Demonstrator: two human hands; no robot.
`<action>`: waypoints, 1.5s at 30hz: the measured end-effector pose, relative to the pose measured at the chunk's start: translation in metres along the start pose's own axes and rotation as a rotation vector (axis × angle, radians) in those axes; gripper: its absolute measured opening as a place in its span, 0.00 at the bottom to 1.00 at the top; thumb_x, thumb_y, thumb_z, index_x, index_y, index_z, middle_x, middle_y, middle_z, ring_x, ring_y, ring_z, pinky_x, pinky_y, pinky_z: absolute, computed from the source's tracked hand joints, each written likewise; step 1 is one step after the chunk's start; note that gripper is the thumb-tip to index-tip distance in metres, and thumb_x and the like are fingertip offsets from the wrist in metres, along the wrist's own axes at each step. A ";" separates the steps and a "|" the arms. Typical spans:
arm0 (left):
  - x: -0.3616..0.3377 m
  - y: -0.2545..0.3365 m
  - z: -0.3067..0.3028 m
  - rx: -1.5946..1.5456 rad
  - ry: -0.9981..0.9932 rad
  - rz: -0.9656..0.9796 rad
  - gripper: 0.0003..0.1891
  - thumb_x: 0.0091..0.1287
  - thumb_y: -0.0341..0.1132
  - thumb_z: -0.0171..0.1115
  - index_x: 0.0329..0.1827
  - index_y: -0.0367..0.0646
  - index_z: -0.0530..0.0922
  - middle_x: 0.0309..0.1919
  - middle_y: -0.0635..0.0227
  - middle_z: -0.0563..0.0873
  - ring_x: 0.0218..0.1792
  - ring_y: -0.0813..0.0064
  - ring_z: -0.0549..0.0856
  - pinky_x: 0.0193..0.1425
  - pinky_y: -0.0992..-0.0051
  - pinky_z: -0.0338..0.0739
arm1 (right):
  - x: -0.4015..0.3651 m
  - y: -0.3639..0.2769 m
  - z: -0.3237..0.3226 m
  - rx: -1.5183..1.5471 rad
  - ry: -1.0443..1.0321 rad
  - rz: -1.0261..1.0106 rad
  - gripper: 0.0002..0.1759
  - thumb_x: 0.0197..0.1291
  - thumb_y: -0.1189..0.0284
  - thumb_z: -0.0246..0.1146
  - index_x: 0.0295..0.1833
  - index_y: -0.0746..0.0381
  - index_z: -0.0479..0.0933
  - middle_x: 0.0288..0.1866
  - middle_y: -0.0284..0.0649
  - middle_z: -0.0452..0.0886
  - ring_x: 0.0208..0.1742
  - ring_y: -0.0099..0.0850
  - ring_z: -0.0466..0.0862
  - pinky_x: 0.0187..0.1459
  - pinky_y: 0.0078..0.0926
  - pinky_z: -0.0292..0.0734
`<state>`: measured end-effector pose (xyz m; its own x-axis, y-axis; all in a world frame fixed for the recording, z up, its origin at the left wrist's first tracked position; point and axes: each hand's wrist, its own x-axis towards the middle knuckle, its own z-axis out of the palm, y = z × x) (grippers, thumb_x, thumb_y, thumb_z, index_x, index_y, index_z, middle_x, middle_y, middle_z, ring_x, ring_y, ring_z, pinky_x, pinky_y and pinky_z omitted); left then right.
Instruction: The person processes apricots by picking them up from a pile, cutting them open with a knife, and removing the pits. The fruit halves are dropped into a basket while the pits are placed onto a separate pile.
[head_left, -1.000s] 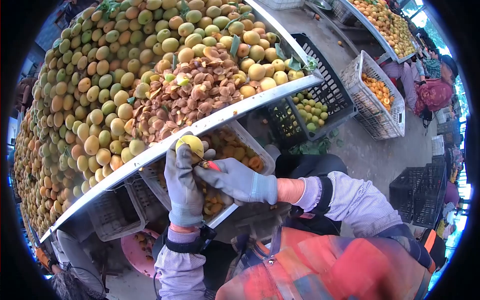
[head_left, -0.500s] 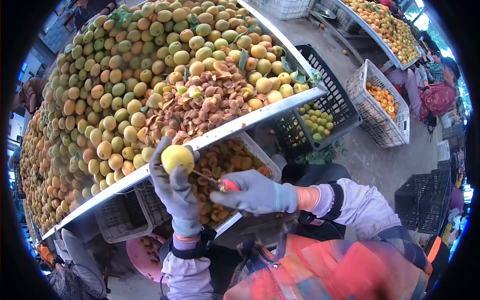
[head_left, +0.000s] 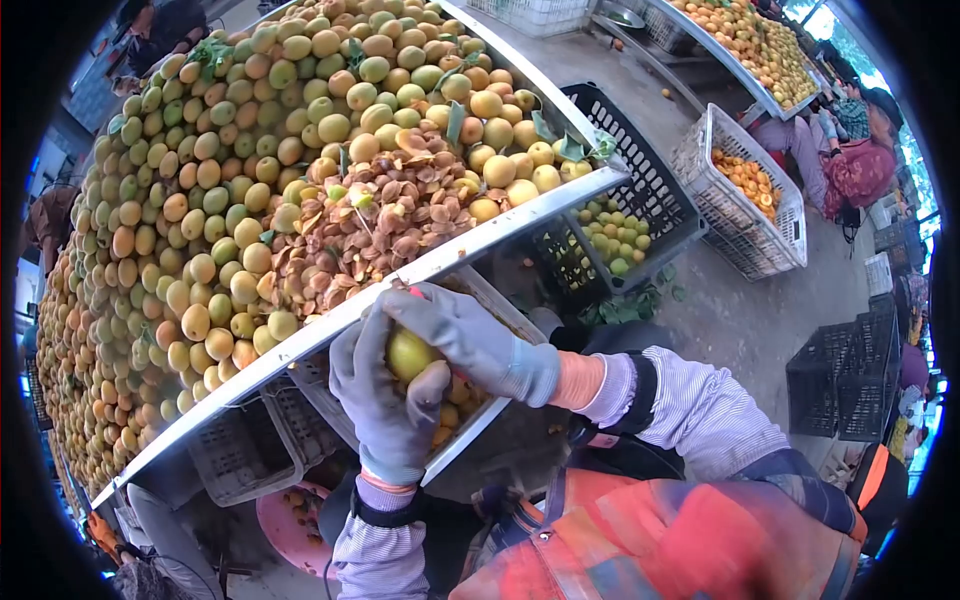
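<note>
A whole yellow-green fruit [head_left: 408,354] is held between the gloved fingers of my left hand [head_left: 385,400]. My right hand [head_left: 480,340], also gloved, presses against the fruit from the upper right. Its fingers are closed round a red-handled tool [head_left: 416,291], of which only a small red part shows; the blade is hidden. Both hands are just below the metal edge [head_left: 480,235] of the fruit-covered table. Behind the edge lies a heap of brownish pits [head_left: 375,225]. Under my hands, a crate of halved fruit [head_left: 452,405] is partly covered.
Whole fruit [head_left: 190,240] is piled over the sloping table. A black crate [head_left: 655,190] with green fruit stands to the right, beside a white crate [head_left: 740,210] of orange halves. A pink basin [head_left: 290,530] sits low at left. A co-worker [head_left: 850,170] is at the right.
My right hand has moved up and left onto the fruit, and the red tool is now mostly hidden. My left hand has shifted slightly right and down. The whole view has shifted a little.
</note>
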<state>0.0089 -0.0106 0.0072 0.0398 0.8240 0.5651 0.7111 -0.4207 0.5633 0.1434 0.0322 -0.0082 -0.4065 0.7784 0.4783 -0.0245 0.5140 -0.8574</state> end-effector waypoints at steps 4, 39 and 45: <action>-0.002 -0.001 0.002 0.050 -0.006 -0.075 0.36 0.64 0.65 0.48 0.55 0.36 0.73 0.41 0.56 0.80 0.43 0.58 0.79 0.52 0.60 0.72 | 0.007 0.004 0.011 -0.413 -0.015 -0.043 0.19 0.62 0.70 0.58 0.59 0.56 0.69 0.49 0.44 0.76 0.45 0.39 0.80 0.44 0.34 0.75; -0.017 -0.010 0.021 -0.519 0.055 -0.483 0.15 0.77 0.36 0.34 0.42 0.37 0.71 0.39 0.68 0.75 0.41 0.82 0.73 0.50 0.83 0.68 | 0.023 -0.003 0.026 -0.076 0.120 0.634 0.25 0.58 0.52 0.62 0.34 0.67 0.72 0.27 0.48 0.76 0.29 0.42 0.79 0.33 0.33 0.74; -0.022 -0.016 0.030 -0.286 0.060 -0.371 0.19 0.77 0.39 0.32 0.49 0.32 0.69 0.42 0.61 0.75 0.43 0.72 0.75 0.55 0.76 0.68 | 0.022 0.007 0.033 -0.127 0.240 0.590 0.23 0.57 0.53 0.62 0.31 0.65 0.72 0.24 0.47 0.76 0.28 0.43 0.79 0.33 0.35 0.74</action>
<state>0.0179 -0.0108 -0.0329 -0.2271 0.9186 0.3234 0.4473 -0.1966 0.8725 0.1040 0.0408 -0.0096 -0.1029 0.9944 -0.0240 0.2546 0.0030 -0.9671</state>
